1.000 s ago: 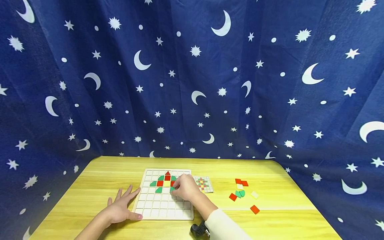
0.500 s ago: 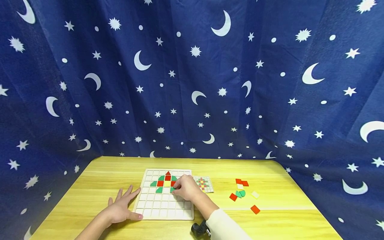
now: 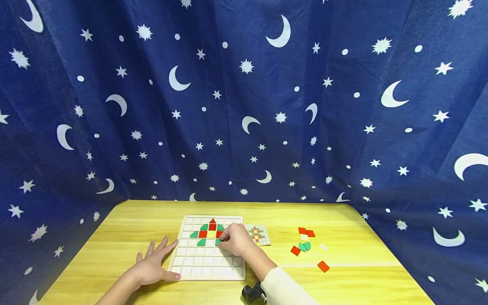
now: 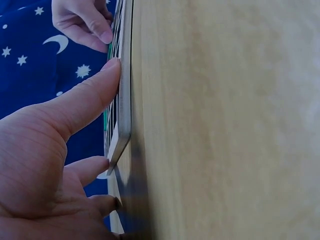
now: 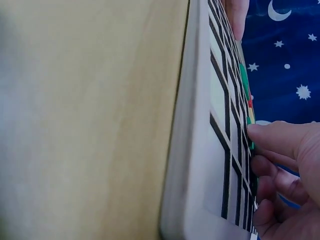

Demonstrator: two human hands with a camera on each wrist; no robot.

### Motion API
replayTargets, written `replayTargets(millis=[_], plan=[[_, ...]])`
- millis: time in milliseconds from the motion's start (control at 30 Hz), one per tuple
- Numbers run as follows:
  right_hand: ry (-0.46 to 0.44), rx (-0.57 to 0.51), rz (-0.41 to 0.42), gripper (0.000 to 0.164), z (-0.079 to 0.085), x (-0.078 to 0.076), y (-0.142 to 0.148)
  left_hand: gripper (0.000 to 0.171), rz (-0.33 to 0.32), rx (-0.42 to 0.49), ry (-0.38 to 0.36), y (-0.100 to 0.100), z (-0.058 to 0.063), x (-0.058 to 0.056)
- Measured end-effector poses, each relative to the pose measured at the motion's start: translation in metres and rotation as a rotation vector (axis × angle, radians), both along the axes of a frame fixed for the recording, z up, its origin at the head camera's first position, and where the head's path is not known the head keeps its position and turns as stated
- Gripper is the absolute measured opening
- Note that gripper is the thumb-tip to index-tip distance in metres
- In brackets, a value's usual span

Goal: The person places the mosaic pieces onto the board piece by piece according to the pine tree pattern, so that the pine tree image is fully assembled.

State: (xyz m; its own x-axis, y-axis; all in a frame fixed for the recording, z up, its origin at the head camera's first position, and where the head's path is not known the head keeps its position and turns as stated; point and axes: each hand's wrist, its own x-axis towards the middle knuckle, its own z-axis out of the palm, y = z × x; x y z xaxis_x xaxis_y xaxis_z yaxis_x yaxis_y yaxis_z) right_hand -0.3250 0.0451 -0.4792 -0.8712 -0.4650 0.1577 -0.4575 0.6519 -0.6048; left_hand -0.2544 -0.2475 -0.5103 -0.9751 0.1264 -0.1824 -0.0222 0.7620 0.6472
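Left hand [image 3: 151,270]: we spread its fingers against the board [image 3: 209,261], likely steadying it
Right hand [image 3: 238,239]: we pinch a green tile [image 3: 217,242], likely for control
Card [image 3: 257,234]: beside board, likely for reference

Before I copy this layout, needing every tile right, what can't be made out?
Head: full shape of lower-right green tile, hidden by right hand.
Head: part of pattern card, behind that hand.
Head: rest of black device, behind cream sleeve.
Left wrist: face of grid board, seen nearly edge-on.
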Motion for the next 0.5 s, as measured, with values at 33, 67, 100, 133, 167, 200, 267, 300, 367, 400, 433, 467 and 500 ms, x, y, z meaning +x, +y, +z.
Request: replayTargets(millis=[33,67,100,133,167,200,267,300,367,400,433,467,500], plan=[[-0.002,-0.004,-0.003,0.007,0.0,0.0,0.0,0.122,0.003,-0.005,-0.001,0.0,0.0,0.0],[-0.006,-0.006,-0.009,0.007,0.0,0.0,0.0,0.122,0.001,-0.001,0.001,-0.001,-0.001,0.0],[-0.008,-0.01,-0.013,0.007,-0.001,0.0,0.0,0.121,0.001,0.004,0.003,-0.001,-0.002,0.0],[-0.01,-0.013,-0.018,0.007,-0.001,0.0,0.0,0.122,0.001,0.012,0.002,-0.002,-0.003,0.0],[-0.01,-0.013,-0.021,0.007,-0.001,0.0,-0.001,0.122,0.001,0.017,0.003,-0.002,-0.003,0.0],[-0.008,-0.012,-0.026,0.006,-0.002,0.001,-0.001,0.122,0.001,0.021,0.008,-0.003,-0.004,0.0],[0.003,-0.012,-0.024,0.006,-0.002,0.001,0.0,0.123,-0.003,0.03,0.015,-0.005,-0.008,-0.001],[0.006,-0.018,-0.02,0.006,-0.001,0.003,0.0,0.124,0.003,0.027,0.013,-0.005,-0.009,-0.002],[0.016,-0.023,-0.013,0.006,0.001,0.006,0.003,0.126,0.008,0.023,0.017,-0.006,-0.012,-0.004],[0.024,-0.03,-0.009,0.005,0.002,0.007,0.005,0.126,0.008,0.023,0.019,-0.006,-0.014,-0.004],[0.029,-0.04,-0.006,0.005,0.004,0.008,0.007,0.126,0.008,0.026,0.019,-0.006,-0.014,-0.005],[0.035,-0.054,-0.007,0.005,0.005,0.01,0.011,0.127,0.01,0.028,0.018,-0.006,-0.015,-0.005],[0.044,-0.073,-0.007,0.005,0.006,0.011,0.015,0.127,0.011,0.027,0.016,-0.006,-0.015,-0.005]])
